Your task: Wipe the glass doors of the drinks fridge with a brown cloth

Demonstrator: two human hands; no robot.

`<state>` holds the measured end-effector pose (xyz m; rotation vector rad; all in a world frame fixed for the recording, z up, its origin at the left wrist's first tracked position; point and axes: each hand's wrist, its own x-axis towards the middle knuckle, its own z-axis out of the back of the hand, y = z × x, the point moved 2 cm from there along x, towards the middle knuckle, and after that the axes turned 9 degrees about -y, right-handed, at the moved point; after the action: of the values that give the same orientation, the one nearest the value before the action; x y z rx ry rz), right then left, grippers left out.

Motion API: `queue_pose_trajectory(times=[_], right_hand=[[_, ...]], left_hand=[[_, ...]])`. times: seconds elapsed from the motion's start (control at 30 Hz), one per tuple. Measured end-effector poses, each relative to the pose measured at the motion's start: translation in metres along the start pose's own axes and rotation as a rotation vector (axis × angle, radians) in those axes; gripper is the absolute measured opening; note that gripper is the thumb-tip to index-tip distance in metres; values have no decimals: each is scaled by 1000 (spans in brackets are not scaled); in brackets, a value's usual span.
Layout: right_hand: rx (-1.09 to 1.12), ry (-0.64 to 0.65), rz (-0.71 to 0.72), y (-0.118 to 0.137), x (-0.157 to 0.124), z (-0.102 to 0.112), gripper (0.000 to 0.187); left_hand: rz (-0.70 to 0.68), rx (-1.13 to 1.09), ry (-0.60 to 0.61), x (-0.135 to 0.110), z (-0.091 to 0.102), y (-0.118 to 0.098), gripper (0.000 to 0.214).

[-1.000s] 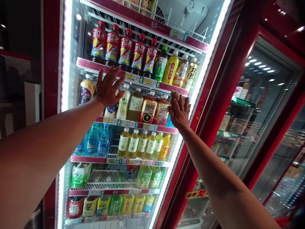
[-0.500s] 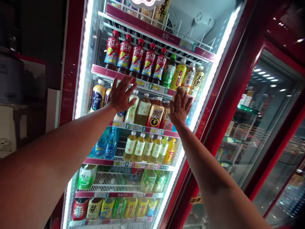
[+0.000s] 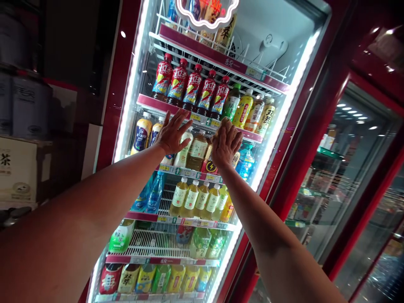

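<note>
My left hand (image 3: 173, 134) lies flat with spread fingers against what looks like the glass door of a lit drinks fridge, holding nothing. To its right, my right hand (image 3: 224, 149) presses a crumpled tan cloth (image 3: 227, 125) to the same surface; much of the cloth is hidden under the fingers. Behind the glass, red-capped bottles (image 3: 193, 87) line a shelf just above the hands. Bottles of pale tea (image 3: 197, 148) stand behind and between the hands, partly covered by them.
A glowing wavy-edged sign (image 3: 208, 24) hangs at the top. Lower shelves hold yellowish bottles (image 3: 190, 197) and blue bottles (image 3: 155, 192). On the right is another red-framed glass cabinet (image 3: 334, 78); cardboard boxes (image 3: 19, 168) are stacked at the left.
My right hand has slid left across the glass with the cloth, closer to my left hand. My left hand stays spread flat. The view has shifted, showing more of the sign.
</note>
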<state>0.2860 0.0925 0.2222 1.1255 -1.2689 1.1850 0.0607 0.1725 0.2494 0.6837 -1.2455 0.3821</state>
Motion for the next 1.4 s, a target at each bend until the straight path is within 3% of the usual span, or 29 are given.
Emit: queue_pose_trajectory(times=[0.2,0.4,0.47,0.57,0.63,0.7,0.83,1.03,1.13,1.2,1.27,1.4], right_hand=[[-49,198,263,39,-10,1,62],[-5,61,-34,55,12,-14,67],[-38,114,20,70,8,-18,66],[-36,220,279,88,-3,-15,62],[-24,237,374,92,-3,-12,61],[-31,214,339,96,3,-12,62],[-74,173,141,119,10,-21,61],[30,266,485,150,2,-22,60],[30,233,399,155,17,-27,62],[-2,185,274,164,25,-33,62],[3,166,266,177,25,-40,61],[112,210,561,197,15,-43,58]], left_hand=[[-62,-49,74,-17,10,10,68],[-64,30,161,-51,21,19,73],[-14,60,161,-62,25,21,74],[52,86,180,-78,32,25,74],[94,99,187,-87,37,29,75],[125,109,191,-94,40,33,75],[150,118,209,-101,44,40,79],[63,98,276,-111,55,54,96],[61,117,287,-116,61,58,97],[115,135,275,-119,63,56,95],[216,161,262,-124,65,52,93],[385,237,282,-141,72,44,88]])
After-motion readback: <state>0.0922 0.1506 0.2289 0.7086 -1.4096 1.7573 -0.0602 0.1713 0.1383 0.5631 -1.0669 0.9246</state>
